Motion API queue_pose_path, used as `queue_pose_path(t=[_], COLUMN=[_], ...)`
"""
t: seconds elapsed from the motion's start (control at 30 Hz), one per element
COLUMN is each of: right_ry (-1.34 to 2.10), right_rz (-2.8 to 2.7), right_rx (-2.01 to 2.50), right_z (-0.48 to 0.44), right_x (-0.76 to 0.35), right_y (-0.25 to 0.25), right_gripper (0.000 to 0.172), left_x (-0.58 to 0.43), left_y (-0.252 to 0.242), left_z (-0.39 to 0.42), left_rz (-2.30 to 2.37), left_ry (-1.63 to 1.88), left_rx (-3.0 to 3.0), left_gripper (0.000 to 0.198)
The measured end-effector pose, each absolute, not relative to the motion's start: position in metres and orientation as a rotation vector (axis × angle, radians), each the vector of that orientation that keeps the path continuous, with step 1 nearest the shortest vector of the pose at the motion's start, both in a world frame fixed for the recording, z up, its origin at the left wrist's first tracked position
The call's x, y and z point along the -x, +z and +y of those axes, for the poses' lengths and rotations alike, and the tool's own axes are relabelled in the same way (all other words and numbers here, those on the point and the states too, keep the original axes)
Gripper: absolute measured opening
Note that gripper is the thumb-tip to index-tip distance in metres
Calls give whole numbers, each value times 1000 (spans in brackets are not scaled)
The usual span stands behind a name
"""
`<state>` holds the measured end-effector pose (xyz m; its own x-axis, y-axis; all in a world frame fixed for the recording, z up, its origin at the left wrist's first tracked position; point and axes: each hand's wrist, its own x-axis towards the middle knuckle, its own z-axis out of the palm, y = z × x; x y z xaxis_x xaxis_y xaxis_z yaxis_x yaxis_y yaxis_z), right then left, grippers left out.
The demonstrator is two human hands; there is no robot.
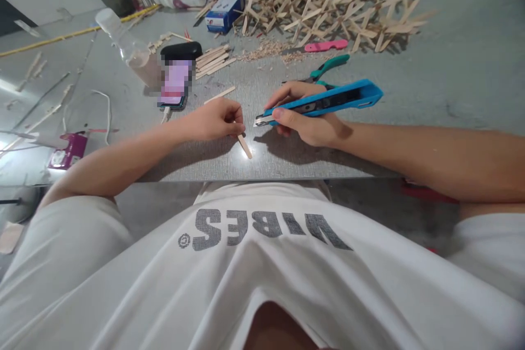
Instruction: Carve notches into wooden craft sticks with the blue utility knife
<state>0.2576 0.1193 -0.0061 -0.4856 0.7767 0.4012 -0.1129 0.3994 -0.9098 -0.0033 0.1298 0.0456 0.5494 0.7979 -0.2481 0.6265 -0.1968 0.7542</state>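
My left hand (221, 119) is closed on a wooden craft stick (245, 147), whose rounded end sticks out toward the table's front edge. In my right hand (301, 115) is a blue utility knife (328, 99), with its blade out and pointing left. The blade tip hovers just right of the craft stick, apart from it. Another craft stick (220, 94) lies flat just beyond my left hand. Behind the knife, pliers with green handles (328, 67) rest on the table, partly hidden by my right hand.
A large heap of joined craft sticks (340, 5) covers the back, with wood shavings (266, 50) and a pink-handled knife (326, 46) before it. On the left are a phone (176, 83) on a cable, a black case (181, 50), a stick stack (214, 61), a bottle (127, 46) and a blue box (225, 12).
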Motion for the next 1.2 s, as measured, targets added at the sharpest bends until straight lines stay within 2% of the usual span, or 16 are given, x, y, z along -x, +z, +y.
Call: queue_pose_path(t=[0.17, 0.37, 0.63, 1.03, 1.2], right_ry=[1332, 1340, 1057, 1002, 828], right_rz=[-1832, -1962, -2142, -2120, -2215], right_rx=[613, 677, 774, 849, 827], right_z=[114, 104, 92, 89, 90], right_x=[-260, -256, -253, -248, -251], right_y=[-1, 8, 13, 12, 11], right_gripper=[40, 32, 27, 26, 27], left_x=[5, 7, 8, 7, 6], left_y=[44, 46, 45, 46, 49], left_z=[127, 123, 122, 120, 118], left_rz=[1190, 1153, 1152, 1128, 1166], left_ry=[281, 237, 192, 191, 144], left_rx=[-1845, -1851, -1977, -2057, -2130], left_gripper=[17, 9, 13, 16, 18])
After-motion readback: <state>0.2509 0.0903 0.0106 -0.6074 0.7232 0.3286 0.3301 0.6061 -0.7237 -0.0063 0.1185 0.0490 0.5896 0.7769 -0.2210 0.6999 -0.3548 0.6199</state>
